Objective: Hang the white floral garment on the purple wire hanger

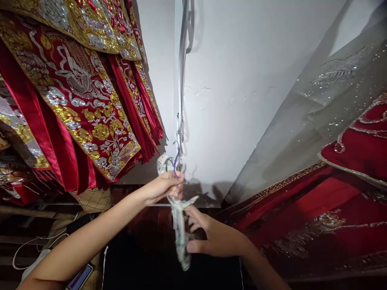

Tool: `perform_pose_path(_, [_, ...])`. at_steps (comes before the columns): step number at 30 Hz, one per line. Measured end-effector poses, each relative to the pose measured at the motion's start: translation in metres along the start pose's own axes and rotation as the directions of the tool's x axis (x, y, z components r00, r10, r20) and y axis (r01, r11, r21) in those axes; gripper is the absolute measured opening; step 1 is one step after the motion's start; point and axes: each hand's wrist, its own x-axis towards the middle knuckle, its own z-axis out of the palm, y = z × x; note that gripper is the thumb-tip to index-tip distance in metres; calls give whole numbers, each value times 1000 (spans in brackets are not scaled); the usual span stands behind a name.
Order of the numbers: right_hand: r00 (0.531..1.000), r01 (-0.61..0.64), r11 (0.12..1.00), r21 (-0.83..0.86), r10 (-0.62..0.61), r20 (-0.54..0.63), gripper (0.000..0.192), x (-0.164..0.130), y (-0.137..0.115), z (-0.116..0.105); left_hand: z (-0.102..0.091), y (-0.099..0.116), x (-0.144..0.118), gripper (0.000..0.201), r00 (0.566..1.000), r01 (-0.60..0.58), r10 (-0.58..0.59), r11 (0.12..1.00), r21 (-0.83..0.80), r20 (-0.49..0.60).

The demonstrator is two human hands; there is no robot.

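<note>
My left hand (pixel 169 186) is closed around a thin hanger (pixel 176 159) with a purple hook. The hook points up, close to the lower end of a metal strip on the wall. A bunched, light patterned cloth (pixel 180 235) hangs down below this hand, and another fold of it shows above the wrist. My right hand (pixel 211 235) is beside the hanging cloth, thumb and fingers apart in a curve. Its fingertips come up to the cloth's right edge; the cloth's lower end is blurred.
Red garments with gold and silver embroidery (pixel 81 88) hang at left. On the right hang a sheer grey sparkling fabric (pixel 290 133) and a beaded red garment (pixel 317 217). A metal strip (pixel 182 60) runs down the white wall. A phone (pixel 80 277) and white cable (pixel 26 243) lie lower left.
</note>
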Motion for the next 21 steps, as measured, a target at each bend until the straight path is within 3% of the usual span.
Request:
perform_pose_path(2, [997, -10, 999, 51, 6, 83, 77, 11, 6, 4, -3, -7, -16, 38, 992, 110, -116, 989, 103, 50])
perform_pose_path(4, [1000, 15, 999, 44, -15, -4, 84, 22, 15, 4, -8, -4, -34, 37, 988, 136, -151, 940, 313, 24])
perform_pose_path(6, [987, 54, 999, -3, -54, -150, 85, 32, 22, 1, -15, 7, -51, 33, 997, 62, -30, 816, 574, -66])
perform_pose_path(8, [958, 78, 996, -33, -84, -274, 74, 37, 28, -4, -24, 22, -65, 31, 979, 8, 159, 588, 809, -126])
perform_pose_path(11, [927, 67, 998, 23, -53, -371, 55, 36, 38, -15, -43, 49, -73, 35, 915, 78, 364, 264, 961, -174])
perform_pose_path(13, [919, 25, 995, 96, 15, -393, 47, 31, 48, -20, -60, 67, -66, 34, 840, 151, 503, 139, 979, -201])
perform_pose_path(15, [899, -18, 988, 151, 82, -431, 47, 27, 60, -24, -78, 84, -49, 34, 752, 172, 632, 84, 982, -186])
perform_pose_path(17, [867, -36, 982, 185, 123, -483, 49, 23, 71, -25, -95, 99, -24, 34, 702, 130, 696, 82, 988, -150])
perform_pose_path(19, [851, -46, 976, 213, 150, -503, 52, 19, 78, -26, -109, 110, 5, 34, 699, 51, 705, 116, 992, -119])
perform_pose_path(21, [855, -61, 969, 241, 175, -489, 52, 16, 85, -26, -116, 118, 30, 35, 721, -42, 685, 191, 981, -103])
